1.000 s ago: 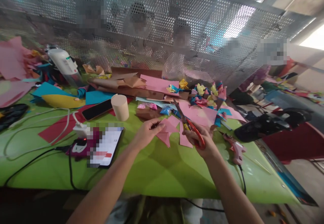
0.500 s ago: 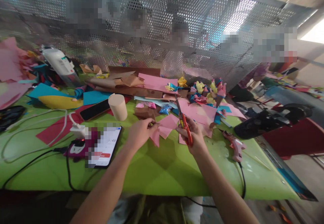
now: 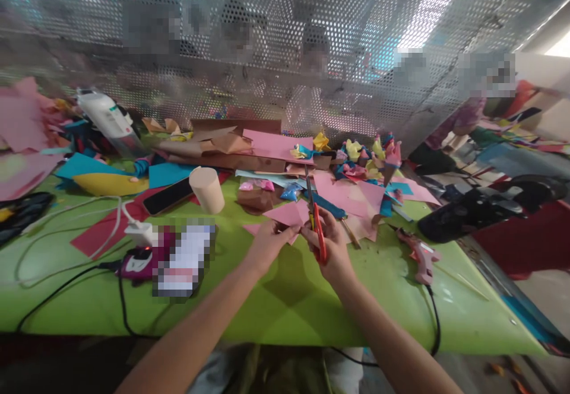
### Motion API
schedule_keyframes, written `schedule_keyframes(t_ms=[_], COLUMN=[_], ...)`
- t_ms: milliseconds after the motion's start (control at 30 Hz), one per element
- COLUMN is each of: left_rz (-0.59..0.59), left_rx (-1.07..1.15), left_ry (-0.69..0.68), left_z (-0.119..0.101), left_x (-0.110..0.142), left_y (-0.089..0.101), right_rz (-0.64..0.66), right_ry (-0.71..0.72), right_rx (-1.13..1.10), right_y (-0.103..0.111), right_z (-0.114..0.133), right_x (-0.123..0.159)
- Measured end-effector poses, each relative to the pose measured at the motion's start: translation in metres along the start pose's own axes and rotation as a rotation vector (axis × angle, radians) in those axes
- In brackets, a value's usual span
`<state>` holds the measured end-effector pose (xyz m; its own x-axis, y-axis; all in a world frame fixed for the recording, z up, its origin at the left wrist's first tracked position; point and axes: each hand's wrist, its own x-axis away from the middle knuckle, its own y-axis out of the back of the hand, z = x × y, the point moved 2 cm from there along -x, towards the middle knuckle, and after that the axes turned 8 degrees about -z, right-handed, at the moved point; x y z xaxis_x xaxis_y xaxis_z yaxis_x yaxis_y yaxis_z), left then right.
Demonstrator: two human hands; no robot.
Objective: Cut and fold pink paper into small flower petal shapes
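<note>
My left hand (image 3: 272, 244) is closed on a piece of pink paper (image 3: 288, 212), thumb on top, just above the green table (image 3: 285, 317). Red-handled scissors (image 3: 319, 237) sit in my right hand (image 3: 333, 245), their blades pointing away from me and up. The fingertips of that hand come up to the right edge of the pink paper, close to my left thumb. Whether they pinch the paper too, I cannot tell. More pink sheets (image 3: 341, 191) lie beyond my right hand, with a thin stick (image 3: 351, 234) beside it.
A cardboard tube (image 3: 207, 190), a dark phone (image 3: 168, 194), a lit phone (image 3: 186, 260) and a purple power strip (image 3: 140, 261) with cables stand left. On the right are a pink glue gun (image 3: 421, 254) and a black bottle (image 3: 467, 213). Paper flowers (image 3: 356, 156) line the back.
My left hand has moved right, bringing the pink paper up to my right hand, and the paper has turned. The scissors have shifted slightly left and now point straighter away.
</note>
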<state>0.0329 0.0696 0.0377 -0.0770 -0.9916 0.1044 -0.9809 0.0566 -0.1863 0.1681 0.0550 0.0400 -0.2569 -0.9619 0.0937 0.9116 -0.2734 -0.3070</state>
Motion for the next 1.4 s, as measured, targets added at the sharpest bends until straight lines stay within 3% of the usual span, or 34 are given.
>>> schedule_keyframes(t_ms=[233, 433, 500, 800, 1400], left_rz=[-0.192, -0.201, -0.207, -0.297, -0.354], left_rx=[0.14, 0.289, 0.3, 0.366, 0.263], left_ry=[0.105, 0.059, 0.045, 0.032, 0.069], left_z=[-0.006, -0.005, -0.006, -0.016, -0.008], left_x=[-0.002, -0.007, -0.007, -0.005, -0.006], left_y=[0.013, 0.023, 0.024, 0.021, 0.024], right_rz=[0.187, 0.499, 0.546, 0.586, 0.649], right_ry=[-0.01, 0.05, 0.098, 0.071, 0.044], right_rx=[0.107, 0.238, 0.29, 0.51, 0.493], right_y=[0.012, 0.02, 0.021, 0.016, 0.015], right_z=[-0.002, 0.0, 0.002, 0.007, 0.005], right_x=[0.002, 0.006, 0.007, 0.014, 0.02])
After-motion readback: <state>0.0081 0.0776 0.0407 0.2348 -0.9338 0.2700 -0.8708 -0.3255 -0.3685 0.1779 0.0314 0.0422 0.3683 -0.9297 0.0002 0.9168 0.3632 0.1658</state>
